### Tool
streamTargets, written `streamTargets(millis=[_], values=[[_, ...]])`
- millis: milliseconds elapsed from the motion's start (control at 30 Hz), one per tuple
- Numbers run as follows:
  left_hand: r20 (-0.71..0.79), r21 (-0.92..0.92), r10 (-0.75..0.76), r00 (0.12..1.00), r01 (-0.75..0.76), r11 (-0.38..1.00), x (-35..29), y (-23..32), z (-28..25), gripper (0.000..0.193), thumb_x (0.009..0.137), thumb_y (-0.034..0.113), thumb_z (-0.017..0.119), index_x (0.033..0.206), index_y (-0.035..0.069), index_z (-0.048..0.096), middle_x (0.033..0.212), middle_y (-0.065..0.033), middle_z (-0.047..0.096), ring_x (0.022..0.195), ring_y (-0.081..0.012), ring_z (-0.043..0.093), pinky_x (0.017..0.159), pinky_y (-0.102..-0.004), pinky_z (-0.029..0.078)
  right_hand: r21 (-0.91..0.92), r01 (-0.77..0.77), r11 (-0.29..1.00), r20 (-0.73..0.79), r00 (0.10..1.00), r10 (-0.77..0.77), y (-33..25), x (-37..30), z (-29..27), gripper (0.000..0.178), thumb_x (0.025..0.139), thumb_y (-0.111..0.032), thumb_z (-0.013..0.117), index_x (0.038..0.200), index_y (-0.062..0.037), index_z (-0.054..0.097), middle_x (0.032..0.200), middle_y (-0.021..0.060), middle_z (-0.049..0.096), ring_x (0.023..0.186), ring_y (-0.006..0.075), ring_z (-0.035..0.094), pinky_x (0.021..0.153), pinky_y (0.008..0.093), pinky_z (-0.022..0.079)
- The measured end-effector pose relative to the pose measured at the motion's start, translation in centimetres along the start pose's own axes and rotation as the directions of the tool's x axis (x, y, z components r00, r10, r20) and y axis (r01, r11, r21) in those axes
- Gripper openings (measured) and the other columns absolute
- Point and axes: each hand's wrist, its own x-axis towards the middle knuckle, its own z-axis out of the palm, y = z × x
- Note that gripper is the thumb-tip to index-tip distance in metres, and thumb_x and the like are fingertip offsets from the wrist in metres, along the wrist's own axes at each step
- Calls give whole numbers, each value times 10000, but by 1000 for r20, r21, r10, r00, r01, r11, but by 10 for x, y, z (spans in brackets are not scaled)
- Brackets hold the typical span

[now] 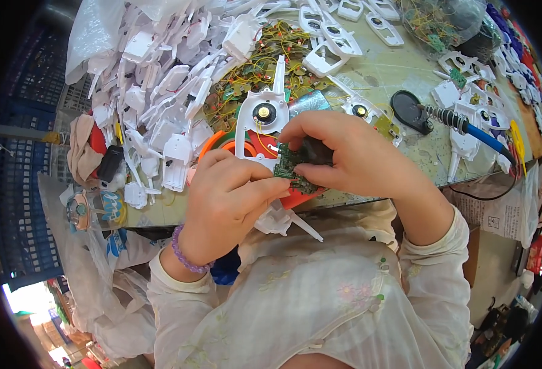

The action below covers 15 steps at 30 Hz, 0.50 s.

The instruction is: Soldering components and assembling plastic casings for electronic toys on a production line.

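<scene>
A small green circuit board (285, 161) is held in front of me, over the near edge of the table. My right hand (338, 150) grips its right side between thumb and curled fingers. At the board's lower left edge, the fingers of my left hand (228, 194) are pinched together. Just beyond the hands lies a white plastic housing (244, 132) with a round black speaker (263, 113) set in it; a thin yellow wire runs from the speaker toward the board. Under my left hand another white plastic part (277, 220) sticks out past the table edge.
White plastic housings (172, 80) are heaped at the left. Behind my hands spreads a pile of wired circuit boards (240, 89). A blue-handled soldering iron (483, 135) rests at the right, beside a black round lid (410, 111). Orange and red round items (212, 144) lie under the work.
</scene>
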Motion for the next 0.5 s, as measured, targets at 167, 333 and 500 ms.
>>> streamTargets(millis=[167,333,500], values=[[71,21,75,995,-77,997,6,-4,-1,154,679,87,706,826,130,690,698,26,536,670,-163,531,675,-344,387,12,-3,1000,8,1000,3,1,1,0,359,692,-63,696,1034,-55,588,863,78,599,768,214,587,681,306,482],[110,11,114,987,-116,993,10,-8,-4,150,664,88,719,806,123,685,699,21,527,659,-168,522,664,-337,389,-5,24,1000,-10,1000,-24,3,1,1,352,692,-64,693,1027,-56,589,844,79,595,752,217,586,668,305,480],[46,-4,87,995,-87,996,12,-7,2,158,646,67,723,792,96,670,775,-11,571,743,-191,575,679,-348,447,6,6,1000,8,1000,-6,2,1,-1,339,690,-62,689,1014,-55,589,821,77,591,734,220,585,666,310,480]])
